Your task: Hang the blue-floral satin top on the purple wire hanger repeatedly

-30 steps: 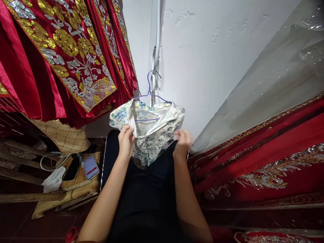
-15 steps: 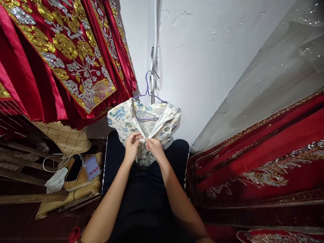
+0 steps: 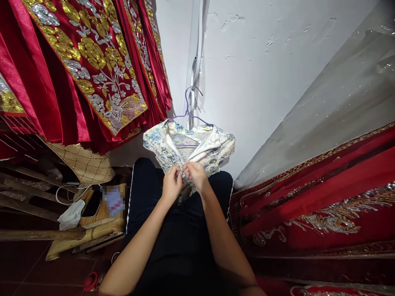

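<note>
A pale short-sleeved shirt with blue flowers (image 3: 156, 139) hangs on a purple hanger (image 3: 187, 107) and drapes down over my lap. Its collar lies spread in a V, and the hanger's crossbar shows through the neck opening. At the bottom of the V, my left hand (image 3: 173, 183) pinches the left front edge. Close beside it, almost touching, my right hand (image 3: 196, 174) is closed on the right front edge. What lies between the fingertips is too small to make out.
Red embroidered garments (image 3: 92, 57) hang at upper left. A low wooden stool (image 3: 108, 226) at left carries a phone (image 3: 91, 203), a white cable and a crumpled white bag (image 3: 70, 215). Sheer white fabric (image 3: 327, 102) and red beaded cloth (image 3: 333, 197) fill the right side. A white wall stands ahead.
Both hands have slid slightly down the front of the shirt, still pinching its edges. The shirt and hanger appear further right in view, as the whole scene has shifted that way.
</note>
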Action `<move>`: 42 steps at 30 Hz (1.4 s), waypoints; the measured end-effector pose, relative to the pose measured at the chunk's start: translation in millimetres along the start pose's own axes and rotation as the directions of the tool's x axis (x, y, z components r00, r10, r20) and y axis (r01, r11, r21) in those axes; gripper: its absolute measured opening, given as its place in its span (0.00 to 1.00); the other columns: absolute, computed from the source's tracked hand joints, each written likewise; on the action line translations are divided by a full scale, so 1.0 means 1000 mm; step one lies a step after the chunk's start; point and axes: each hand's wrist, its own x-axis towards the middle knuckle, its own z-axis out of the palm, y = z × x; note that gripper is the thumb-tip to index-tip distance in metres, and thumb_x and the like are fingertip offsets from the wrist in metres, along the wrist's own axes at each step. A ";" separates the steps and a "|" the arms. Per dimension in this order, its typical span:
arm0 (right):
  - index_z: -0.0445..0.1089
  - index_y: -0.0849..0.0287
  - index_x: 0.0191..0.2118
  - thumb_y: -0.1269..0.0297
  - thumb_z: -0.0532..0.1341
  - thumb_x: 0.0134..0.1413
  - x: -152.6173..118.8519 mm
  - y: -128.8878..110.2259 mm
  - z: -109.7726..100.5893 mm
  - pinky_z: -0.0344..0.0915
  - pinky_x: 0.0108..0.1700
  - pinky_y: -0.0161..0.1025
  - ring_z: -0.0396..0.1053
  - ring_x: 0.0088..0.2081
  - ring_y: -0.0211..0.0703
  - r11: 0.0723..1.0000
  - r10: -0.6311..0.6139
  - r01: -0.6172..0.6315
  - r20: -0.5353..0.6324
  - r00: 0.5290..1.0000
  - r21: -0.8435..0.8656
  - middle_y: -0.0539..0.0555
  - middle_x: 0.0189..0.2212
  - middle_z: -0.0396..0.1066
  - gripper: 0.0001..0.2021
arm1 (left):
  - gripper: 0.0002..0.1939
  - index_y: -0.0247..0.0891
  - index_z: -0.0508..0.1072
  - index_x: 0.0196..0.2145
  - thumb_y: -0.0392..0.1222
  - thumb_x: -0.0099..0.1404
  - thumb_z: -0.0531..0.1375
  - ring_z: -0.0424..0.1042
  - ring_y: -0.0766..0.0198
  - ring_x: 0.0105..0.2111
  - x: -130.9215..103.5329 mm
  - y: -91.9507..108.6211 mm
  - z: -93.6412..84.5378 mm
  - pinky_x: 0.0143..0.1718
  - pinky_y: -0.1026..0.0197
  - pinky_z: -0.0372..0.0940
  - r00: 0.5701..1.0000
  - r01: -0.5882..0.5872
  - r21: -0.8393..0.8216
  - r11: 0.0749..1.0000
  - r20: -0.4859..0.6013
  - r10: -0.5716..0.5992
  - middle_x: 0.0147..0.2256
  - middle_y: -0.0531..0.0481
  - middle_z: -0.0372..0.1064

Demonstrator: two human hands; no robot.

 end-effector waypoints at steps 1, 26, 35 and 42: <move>0.65 0.57 0.22 0.56 0.60 0.52 0.009 -0.014 -0.003 0.53 0.19 0.34 0.54 0.16 0.34 0.999 -0.018 0.018 -0.023 1.000 0.030 0.47 0.14 0.58 0.13 | 0.03 0.42 0.68 0.35 0.36 0.67 0.55 0.69 0.58 0.35 0.000 0.001 0.001 0.38 0.59 0.61 1.000 -0.022 0.023 1.000 0.020 0.021 0.34 0.49 0.69; 0.69 0.58 0.24 0.64 0.57 0.54 0.050 -0.057 0.002 0.51 0.23 0.34 0.57 0.18 0.34 0.943 -0.332 0.326 -0.148 0.932 -0.061 0.46 0.15 0.62 0.10 | 0.08 0.38 0.74 0.37 0.41 0.72 0.56 0.71 0.62 0.38 0.160 0.112 -0.075 0.45 0.60 0.64 0.836 -0.544 0.187 0.818 0.036 0.548 0.36 0.47 0.73; 0.68 0.58 0.22 0.63 0.57 0.52 0.006 -0.023 0.015 0.52 0.23 0.35 0.56 0.18 0.35 0.983 -0.182 0.182 -0.027 0.983 -0.009 0.47 0.14 0.62 0.10 | 0.13 0.38 0.64 0.26 0.47 0.62 0.62 0.69 0.68 0.28 0.110 -0.016 -0.116 0.36 0.64 0.67 0.754 0.127 -0.713 0.689 -0.382 -0.534 0.23 0.54 0.64; 0.67 0.59 0.19 0.65 0.56 0.51 0.010 -0.009 -0.006 0.56 0.24 0.34 0.59 0.18 0.35 0.982 0.076 -0.039 0.200 0.977 -0.186 0.48 0.13 0.64 0.12 | 0.11 0.37 0.67 0.24 0.43 0.51 0.65 0.67 0.67 0.22 0.073 -0.034 -0.087 0.31 0.62 0.66 0.828 0.515 -0.379 0.769 -0.013 -0.561 0.20 0.54 0.65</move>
